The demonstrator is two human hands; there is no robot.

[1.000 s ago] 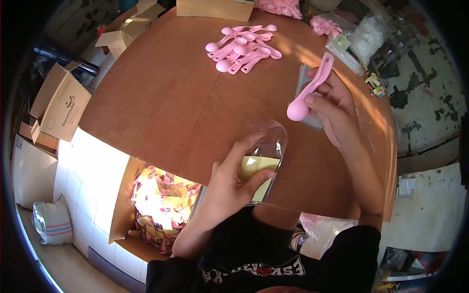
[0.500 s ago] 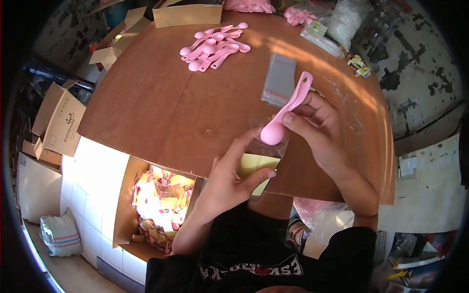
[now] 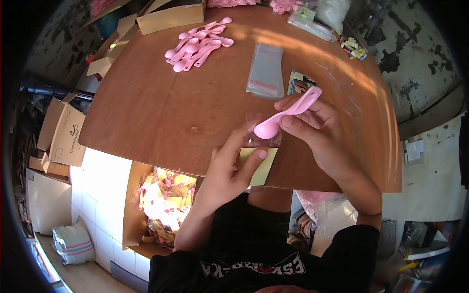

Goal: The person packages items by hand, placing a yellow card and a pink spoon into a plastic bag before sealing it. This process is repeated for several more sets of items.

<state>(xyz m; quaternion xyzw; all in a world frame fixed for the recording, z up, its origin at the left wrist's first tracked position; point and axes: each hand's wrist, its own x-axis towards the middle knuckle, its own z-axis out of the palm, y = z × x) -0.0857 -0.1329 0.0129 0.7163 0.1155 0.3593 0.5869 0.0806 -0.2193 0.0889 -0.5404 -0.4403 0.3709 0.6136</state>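
My left hand (image 3: pixel 227 168) is closed on a clear plastic bag (image 3: pixel 264 138) with a yellow card (image 3: pixel 261 171) in it, the thumb lying over the card. Between the thumb and fingers of my right hand (image 3: pixel 312 124) is a pink spoon (image 3: pixel 293 108), its bowl low over the upper part of the bag and its handle pointing up to the right. Whether the bowl is inside the bag's mouth I cannot tell. Beyond my hands lie a stack of clear bags (image 3: pixel 265 71) and a stack of printed cards (image 3: pixel 300 82).
Several pink spoons (image 3: pixel 198 45) lie piled on the brown table (image 3: pixel 132 107). An open box (image 3: pixel 171 17) stands at its far edge. Below the near edge a carton (image 3: pixel 137 207) holds many yellow and pink packets (image 3: pixel 168 200). Small packets (image 3: pixel 353 48) lie at the far right.
The pink spoon has tilted flatter, and its bowl has moved slightly left and up. The view has shifted, and the printed cards beyond my right hand now show more.
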